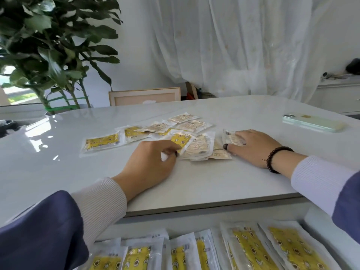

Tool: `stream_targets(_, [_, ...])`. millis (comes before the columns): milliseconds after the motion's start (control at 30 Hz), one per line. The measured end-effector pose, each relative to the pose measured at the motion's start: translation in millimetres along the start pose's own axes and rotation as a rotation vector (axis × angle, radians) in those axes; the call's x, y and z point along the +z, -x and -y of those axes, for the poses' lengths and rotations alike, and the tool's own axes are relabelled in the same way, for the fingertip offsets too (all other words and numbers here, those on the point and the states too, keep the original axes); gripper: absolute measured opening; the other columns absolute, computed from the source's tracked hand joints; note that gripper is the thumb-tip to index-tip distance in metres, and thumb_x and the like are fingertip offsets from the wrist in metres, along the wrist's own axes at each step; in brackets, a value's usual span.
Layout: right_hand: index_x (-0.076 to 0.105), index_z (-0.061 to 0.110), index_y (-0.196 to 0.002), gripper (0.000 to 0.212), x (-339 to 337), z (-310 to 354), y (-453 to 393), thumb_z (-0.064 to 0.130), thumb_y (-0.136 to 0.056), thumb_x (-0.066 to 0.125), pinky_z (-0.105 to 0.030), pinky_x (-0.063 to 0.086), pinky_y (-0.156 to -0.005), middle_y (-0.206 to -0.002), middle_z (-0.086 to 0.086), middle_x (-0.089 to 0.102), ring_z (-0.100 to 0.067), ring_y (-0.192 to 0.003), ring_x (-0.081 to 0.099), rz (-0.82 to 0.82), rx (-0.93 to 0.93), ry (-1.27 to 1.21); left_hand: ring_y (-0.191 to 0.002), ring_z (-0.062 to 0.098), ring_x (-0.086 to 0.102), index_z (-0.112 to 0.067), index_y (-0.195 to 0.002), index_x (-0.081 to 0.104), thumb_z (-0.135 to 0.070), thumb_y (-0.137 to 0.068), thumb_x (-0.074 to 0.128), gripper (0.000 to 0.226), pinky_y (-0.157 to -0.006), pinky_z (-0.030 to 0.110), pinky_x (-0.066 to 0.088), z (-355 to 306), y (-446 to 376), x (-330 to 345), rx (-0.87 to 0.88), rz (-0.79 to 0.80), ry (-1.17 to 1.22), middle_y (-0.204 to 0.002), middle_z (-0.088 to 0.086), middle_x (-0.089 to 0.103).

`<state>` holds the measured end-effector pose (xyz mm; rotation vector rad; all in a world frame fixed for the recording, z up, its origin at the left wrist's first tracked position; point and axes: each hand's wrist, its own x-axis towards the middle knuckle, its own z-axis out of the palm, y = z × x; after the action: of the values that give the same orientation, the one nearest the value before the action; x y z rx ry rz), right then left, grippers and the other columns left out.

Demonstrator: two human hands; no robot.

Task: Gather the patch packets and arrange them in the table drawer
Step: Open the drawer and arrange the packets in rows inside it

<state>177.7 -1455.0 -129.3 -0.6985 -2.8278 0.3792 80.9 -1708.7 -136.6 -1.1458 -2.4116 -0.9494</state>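
Several clear patch packets, some showing yellow printed patches and some their pale backs, lie scattered on the white table [214, 182]. My left hand [150, 162] pinches the near corner of a yellow packet [182, 140] in the middle of the pile. My right hand [253, 147] lies flat with straight fingers on a pale packet [229, 136] at the pile's right end. A lone yellow packet [102, 142] lies at the left. Below the table's front edge, the open drawer [315, 221] holds a row of several packets [251, 248] standing side by side.
A pale green phone [311, 122] lies on the table at the right. A leafy potted plant [48, 55] stands behind the table's left side, with a framed panel [144, 96] and white curtains behind. A white cabinet [339, 94] stands at the far right.
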Motion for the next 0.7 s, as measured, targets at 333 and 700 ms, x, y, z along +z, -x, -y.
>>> stream_targets(333, [0.057, 0.015, -0.123, 0.041, -3, 0, 5, 0.029, -0.084, 0.059, -0.030, 0.045, -0.097, -0.120, -0.006, 0.062, -0.023, -0.109, 0.057, -0.170, 0.017, -0.229, -0.142, 0.023, 0.026, -0.028, -0.147, 0.028, -0.061, -0.089, 0.045, 0.069, -0.111, 0.050, 0.022, 7, -25, 11, -0.392, 0.230, -0.291, -0.151, -0.001, 0.039])
stream_targets(700, [0.054, 0.008, -0.131, 0.043, -4, -11, 0, -0.001, -0.093, 0.038, -0.022, 0.033, -0.093, -0.129, -0.016, 0.055, -0.031, -0.120, 0.050, -0.482, -0.123, -0.298, -0.108, 0.014, 0.057, -0.031, -0.136, 0.044, -0.024, -0.070, 0.083, 0.077, -0.097, 0.033, 0.048, 15, -23, 3, -0.322, -0.016, 0.147, -0.125, -0.003, 0.048])
